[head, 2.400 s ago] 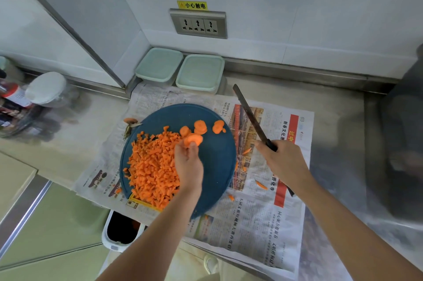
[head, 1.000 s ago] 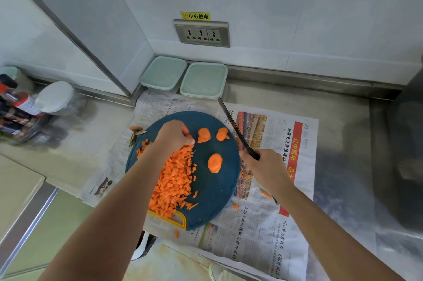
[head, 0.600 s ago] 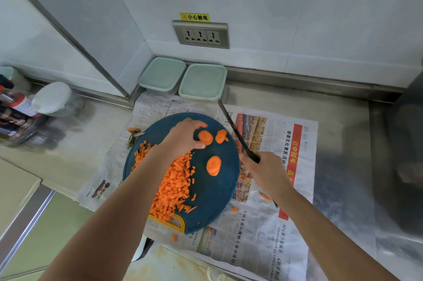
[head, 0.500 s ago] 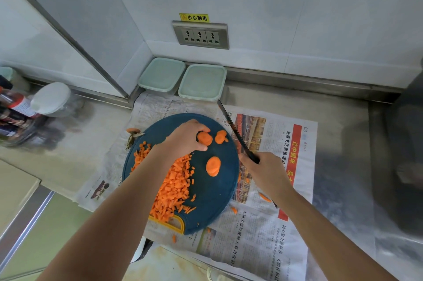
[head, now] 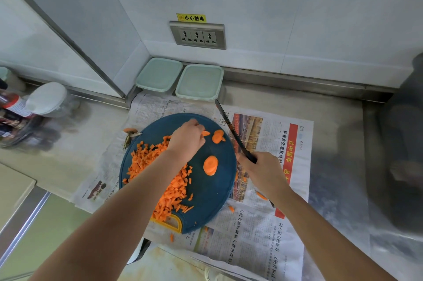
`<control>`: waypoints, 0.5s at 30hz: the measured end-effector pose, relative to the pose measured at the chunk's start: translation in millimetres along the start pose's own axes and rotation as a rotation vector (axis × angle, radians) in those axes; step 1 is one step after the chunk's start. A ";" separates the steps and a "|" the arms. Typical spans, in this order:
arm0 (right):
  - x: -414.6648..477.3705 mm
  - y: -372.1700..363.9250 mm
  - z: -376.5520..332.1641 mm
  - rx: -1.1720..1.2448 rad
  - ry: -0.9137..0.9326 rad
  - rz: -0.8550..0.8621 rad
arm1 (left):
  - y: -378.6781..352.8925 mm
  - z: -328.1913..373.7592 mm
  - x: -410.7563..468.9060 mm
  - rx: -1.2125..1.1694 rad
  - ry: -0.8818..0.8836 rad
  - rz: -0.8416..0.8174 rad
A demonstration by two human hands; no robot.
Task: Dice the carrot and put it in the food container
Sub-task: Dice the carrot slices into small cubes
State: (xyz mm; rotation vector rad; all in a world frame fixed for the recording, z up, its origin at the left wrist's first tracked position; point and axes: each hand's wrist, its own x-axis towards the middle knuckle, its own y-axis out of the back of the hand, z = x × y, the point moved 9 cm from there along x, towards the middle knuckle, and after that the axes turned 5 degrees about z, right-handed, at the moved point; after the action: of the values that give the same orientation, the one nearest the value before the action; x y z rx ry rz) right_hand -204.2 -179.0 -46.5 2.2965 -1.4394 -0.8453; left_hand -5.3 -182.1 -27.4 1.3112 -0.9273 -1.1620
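Note:
A round blue cutting board lies on newspaper. A heap of diced carrot covers its left half. My left hand pinches a carrot slice at the board's far side. Other carrot slices lie just right of it. A small stack of slices sits near the board's middle. My right hand grips the black handle of a knife, blade pointing away over the board's right edge. Two lidded pale green food containers stand against the back wall.
Newspaper covers the steel counter, with stray carrot bits on it. A carrot top and peel lie left of the board. Jars and bottles crowd the far left. A dark sink area is at right. A wall socket sits above the containers.
My left hand put a stack of slices down mid-board, reached back to the far slices and now pinches one. The right hand with the knife has barely moved.

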 end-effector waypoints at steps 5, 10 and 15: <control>-5.3 5.8 6.9 0.022 -0.025 -0.005 | 19.3 -17.8 -18.6 -0.445 0.258 0.090; -11.0 5.0 16.4 0.019 -0.049 -0.012 | -3.5 1.1 -64.6 -0.870 0.408 -0.280; -14.8 2.5 16.0 -0.002 -0.030 -0.022 | -15.2 0.3 -70.2 -0.622 0.320 -0.233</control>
State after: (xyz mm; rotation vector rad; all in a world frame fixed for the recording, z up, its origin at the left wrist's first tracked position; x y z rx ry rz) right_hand -220.7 -166.1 -53.0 2.3119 -1.4272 -0.8904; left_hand -22.1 -112.7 -34.4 1.0554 -0.1508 -1.2377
